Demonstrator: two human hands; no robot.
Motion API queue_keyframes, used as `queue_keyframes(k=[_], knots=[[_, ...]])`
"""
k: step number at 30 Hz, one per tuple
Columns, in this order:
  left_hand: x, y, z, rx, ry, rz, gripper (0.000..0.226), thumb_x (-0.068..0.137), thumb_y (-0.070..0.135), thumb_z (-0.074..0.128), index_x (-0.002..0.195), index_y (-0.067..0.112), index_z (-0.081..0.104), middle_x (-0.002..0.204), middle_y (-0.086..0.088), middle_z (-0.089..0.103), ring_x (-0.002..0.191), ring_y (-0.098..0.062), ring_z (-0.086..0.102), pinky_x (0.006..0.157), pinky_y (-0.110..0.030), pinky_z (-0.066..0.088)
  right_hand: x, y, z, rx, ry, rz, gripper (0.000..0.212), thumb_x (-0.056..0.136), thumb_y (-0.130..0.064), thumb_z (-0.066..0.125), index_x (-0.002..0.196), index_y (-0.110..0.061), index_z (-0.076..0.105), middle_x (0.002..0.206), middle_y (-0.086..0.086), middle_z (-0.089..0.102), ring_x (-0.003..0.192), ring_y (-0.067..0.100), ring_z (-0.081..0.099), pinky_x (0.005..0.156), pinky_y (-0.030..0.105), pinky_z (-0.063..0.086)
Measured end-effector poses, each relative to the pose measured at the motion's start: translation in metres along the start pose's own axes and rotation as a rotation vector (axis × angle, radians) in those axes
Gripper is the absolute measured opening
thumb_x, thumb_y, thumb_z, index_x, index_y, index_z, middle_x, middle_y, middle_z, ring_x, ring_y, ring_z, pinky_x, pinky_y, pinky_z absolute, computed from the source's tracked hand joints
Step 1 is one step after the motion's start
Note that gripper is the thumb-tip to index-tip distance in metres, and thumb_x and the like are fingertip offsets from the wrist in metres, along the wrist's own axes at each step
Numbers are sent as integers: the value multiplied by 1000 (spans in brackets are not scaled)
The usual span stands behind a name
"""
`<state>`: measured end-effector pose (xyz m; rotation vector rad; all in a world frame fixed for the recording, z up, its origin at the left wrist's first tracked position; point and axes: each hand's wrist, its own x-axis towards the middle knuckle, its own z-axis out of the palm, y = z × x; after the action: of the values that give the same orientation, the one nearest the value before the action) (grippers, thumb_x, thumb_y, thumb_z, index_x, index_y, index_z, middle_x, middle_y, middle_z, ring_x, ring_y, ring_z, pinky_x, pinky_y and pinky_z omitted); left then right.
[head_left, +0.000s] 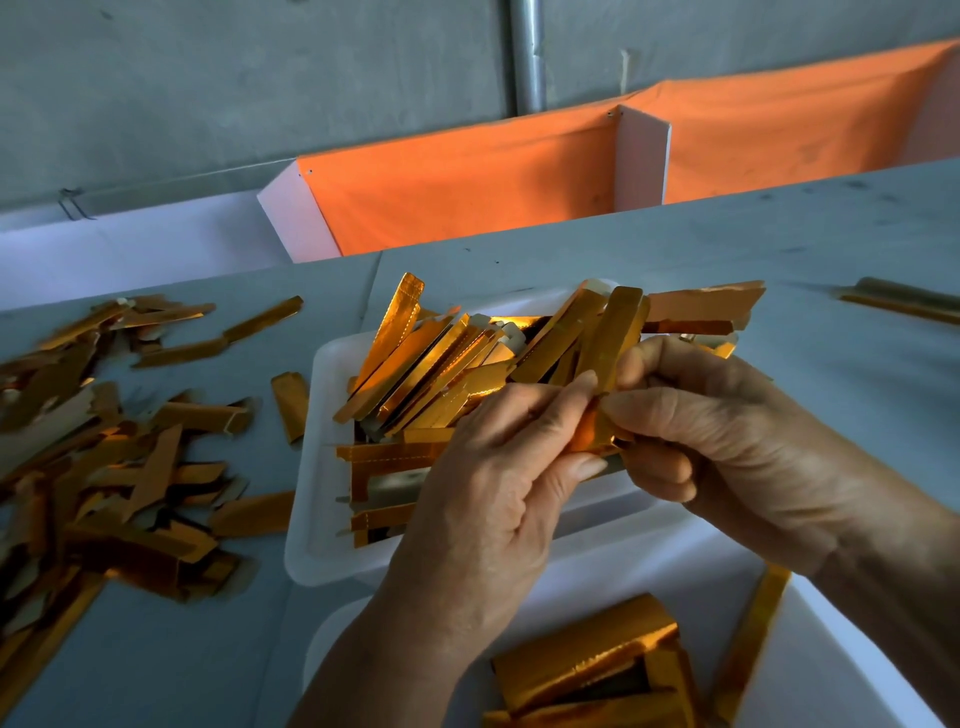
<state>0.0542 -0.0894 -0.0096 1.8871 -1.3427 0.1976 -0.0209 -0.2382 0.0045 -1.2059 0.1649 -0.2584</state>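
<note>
while above the white tray (318, 431) | left fingers (563, 399) pinch gold strip (615, 332) | right fingers (649, 411) likewise

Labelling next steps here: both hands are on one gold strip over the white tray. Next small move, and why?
Probably press the fold shut. The left hand and right hand pinch the gold strip at its lower end, fingertips meeting, above the white tray of flat strips. Folded pieces lie in the nearer tray.

No legible writing was seen.
The gold foil strips (426, 364), white tray (319, 467) and orange cloth (467, 192) bore no readable print; the blurred pile (78, 467) at the tabletop's left edge possibly hid some.
</note>
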Motion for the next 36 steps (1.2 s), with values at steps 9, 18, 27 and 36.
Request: queue_keyframes(k=[9, 18, 27, 36], knots=[[0, -1, -1, -43, 16, 0, 48, 90, 29, 48, 134, 9, 51, 114, 0, 58, 107, -12, 55, 86, -19, 48, -2, -6, -10, -42, -96, 29, 18, 69, -4, 69, 83, -7, 59, 54, 8, 54, 43, 14, 52, 43, 20, 45], [-3, 1, -3, -98, 33, -107, 34, 85, 41, 55, 117, 41, 44, 110, 13, 62, 105, -9, 60, 85, -27, 53, -4, -4, -5, -85, -24, 6, 12, 69, -11, 61, 80, -7, 58, 53, 6, 55, 44, 13, 52, 43, 19, 44], [-2, 0, -4, 40, 61, 23, 24, 87, 26, 53, 103, 11, 64, 100, 8, 65, 88, -6, 60, 74, -26, 52, -5, 0, -5, -164, -40, -22, 18, 73, -11, 66, 87, -4, 56, 56, 8, 57, 46, 13, 55, 45, 19, 46], [-4, 0, -6, -86, 45, 20, 22, 89, 27, 53, 108, 19, 59, 108, 7, 66, 101, -9, 63, 79, -23, 53, -2, -4, -12, -50, -127, 66, 7, 71, -9, 71, 76, -12, 67, 60, 11, 54, 45, 14, 52, 43, 20, 45]])
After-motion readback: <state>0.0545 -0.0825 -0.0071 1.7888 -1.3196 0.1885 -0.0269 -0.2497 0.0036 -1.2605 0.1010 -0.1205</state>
